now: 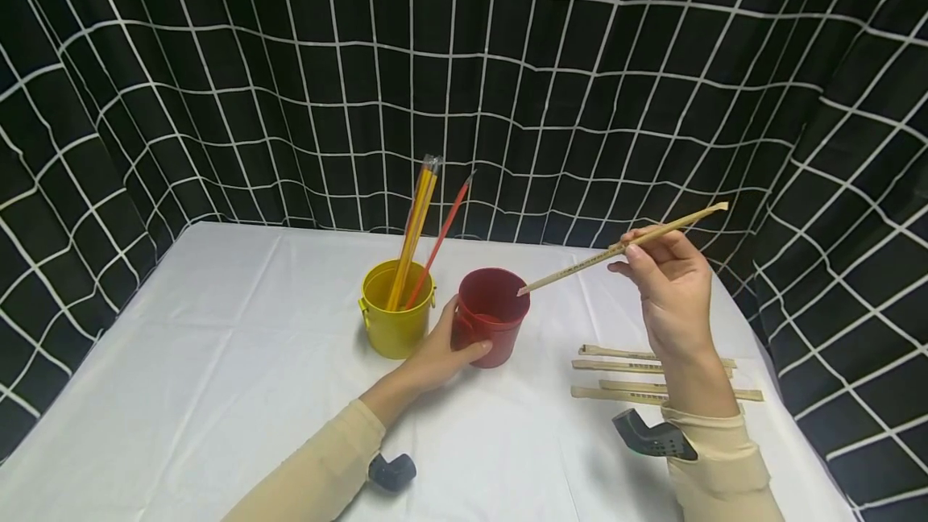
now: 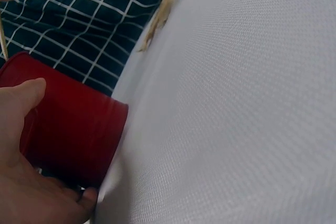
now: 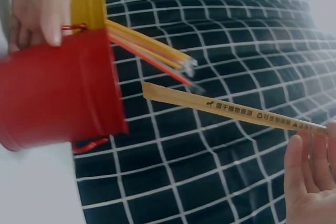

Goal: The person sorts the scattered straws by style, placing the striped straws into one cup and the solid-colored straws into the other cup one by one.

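Note:
My left hand point(image 1: 442, 354) grips the side of a red bucket point(image 1: 500, 337), thumb on its near wall and fingers behind; the bucket stands upright on the table. In my right hand point(image 1: 674, 288) a slim paper-wrapped straw point(image 1: 580, 266) is pinched near its middle, slanting down so its lower tip meets the bucket's rim in the head view. From the right wrist, that straw point(image 3: 226, 109) shows printed characters, and its end is apart from the red bucket point(image 3: 63, 90). Inside the red bucket I see no straws.
Left of the red bucket stands a yellow bucket point(image 1: 395, 337) holding several yellow pencils point(image 1: 413, 240) and a red pencil point(image 1: 445, 232). Several more wrapped straws point(image 1: 616, 366) lie on the white-covered table point(image 1: 217, 393) by my right forearm. A black gridded curtain point(image 1: 464, 87) surrounds the table.

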Motion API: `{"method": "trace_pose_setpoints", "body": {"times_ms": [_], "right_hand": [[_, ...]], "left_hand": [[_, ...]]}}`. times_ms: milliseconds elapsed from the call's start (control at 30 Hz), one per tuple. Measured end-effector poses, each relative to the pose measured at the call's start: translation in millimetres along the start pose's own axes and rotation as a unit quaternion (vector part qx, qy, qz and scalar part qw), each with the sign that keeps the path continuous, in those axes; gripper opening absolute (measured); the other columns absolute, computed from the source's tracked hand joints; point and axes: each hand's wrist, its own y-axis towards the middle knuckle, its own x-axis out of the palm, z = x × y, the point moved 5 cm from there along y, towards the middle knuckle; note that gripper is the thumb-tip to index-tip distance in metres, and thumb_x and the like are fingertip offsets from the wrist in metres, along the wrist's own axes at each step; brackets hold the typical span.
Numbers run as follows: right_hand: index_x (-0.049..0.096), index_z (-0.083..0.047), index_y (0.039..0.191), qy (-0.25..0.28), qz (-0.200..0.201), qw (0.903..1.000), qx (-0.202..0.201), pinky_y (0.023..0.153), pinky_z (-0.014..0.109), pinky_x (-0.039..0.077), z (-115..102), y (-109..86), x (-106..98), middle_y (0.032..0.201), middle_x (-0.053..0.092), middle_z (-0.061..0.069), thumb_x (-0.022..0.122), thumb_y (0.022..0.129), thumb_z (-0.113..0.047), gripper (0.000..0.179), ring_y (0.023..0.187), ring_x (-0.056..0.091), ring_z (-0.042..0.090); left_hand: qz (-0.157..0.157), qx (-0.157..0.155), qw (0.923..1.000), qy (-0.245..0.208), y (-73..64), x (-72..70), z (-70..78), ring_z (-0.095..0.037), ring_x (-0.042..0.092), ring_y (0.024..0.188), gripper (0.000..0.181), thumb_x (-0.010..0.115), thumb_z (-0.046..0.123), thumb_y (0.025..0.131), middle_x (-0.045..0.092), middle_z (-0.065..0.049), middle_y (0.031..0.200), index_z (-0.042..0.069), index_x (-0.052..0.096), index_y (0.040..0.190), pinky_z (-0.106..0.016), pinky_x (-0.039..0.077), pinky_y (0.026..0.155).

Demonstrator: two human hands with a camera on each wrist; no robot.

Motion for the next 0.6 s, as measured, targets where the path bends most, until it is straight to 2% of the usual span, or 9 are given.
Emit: {"method": "trace_pose_setpoints", "body": {"times_ms": [167,400,600], "right_hand": [[0.068,-0.003,0.108,-0.056,-0.005,0.9978,0.034,0.078,0.023,0.063,20,-3.6,4,0.103,0.072,0.004,0.054,0.094,0.016,0.027,0.098,0.071,0.013],[0.067,-0.007,0.106,-0.105,0.001,0.9906,0.088,0.077,0.023,0.062,47,-9.8,7,0.102,0.073,0.0,0.059,0.094,0.012,0.024,0.097,0.07,0.009],[0.066,-0.007,0.108,-0.121,-0.005,0.9855,0.119,0.077,0.023,0.062,59,-13.9,10,0.102,0.073,-0.003,0.06,0.095,0.01,0.023,0.095,0.069,0.007]], "left_hand": [[-0.001,-0.002,1.0,0.001,0.1,-0.1,-0.3,-0.031,0.021,0.157,0.096,0.072,0.041,0.092,0.025,-0.005,0.169,0.023,0.011,0.164,-0.064,0.025,0.124],[-0.001,0.0,1.0,0.002,0.0,-0.2,0.3,-0.031,0.021,0.157,0.095,0.071,0.041,0.092,0.025,-0.005,0.169,0.022,0.011,0.163,-0.064,0.026,0.123],[0.0,0.004,1.0,0.0,-0.3,-0.4,1.5,-0.032,0.021,0.157,0.095,0.071,0.039,0.093,0.025,-0.006,0.169,0.021,0.011,0.163,-0.063,0.026,0.123]]}}
